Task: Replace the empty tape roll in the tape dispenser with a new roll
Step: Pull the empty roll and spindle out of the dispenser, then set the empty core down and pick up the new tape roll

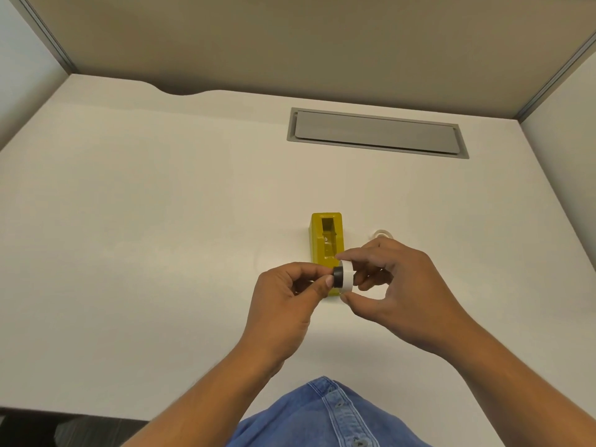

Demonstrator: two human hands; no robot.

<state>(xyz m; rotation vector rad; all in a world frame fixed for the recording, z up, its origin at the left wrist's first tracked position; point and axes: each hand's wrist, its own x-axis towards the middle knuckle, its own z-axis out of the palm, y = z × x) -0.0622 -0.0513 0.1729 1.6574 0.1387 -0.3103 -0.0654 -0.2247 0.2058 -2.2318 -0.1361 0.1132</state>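
Denim shirt front point(325, 414) fills the bottom edge, cut off by the frame. Just above it, both hands meet over the bench point(161, 221). Between their fingertips sits a white tape roll point(347, 278) with a black hub point(338, 276) poking out of its left side. Right hand point(400, 285) pinches the roll's rim, forefinger on top and thumb underneath; the other fingers curl behind it, partly hidden. Left hand point(283, 304) closes thumb and forefinger on the black hub; how far the hub sits inside the roll is hard to tell. Directly beyond the fingers stands the yellow tape dispenser point(326, 237), its near end covered by the roll and fingertips, its cradle open. Past the right knuckles a pale, clear ring point(382, 233) lies on the bench, half hidden. Farther back is a grey cable hatch point(375, 133).
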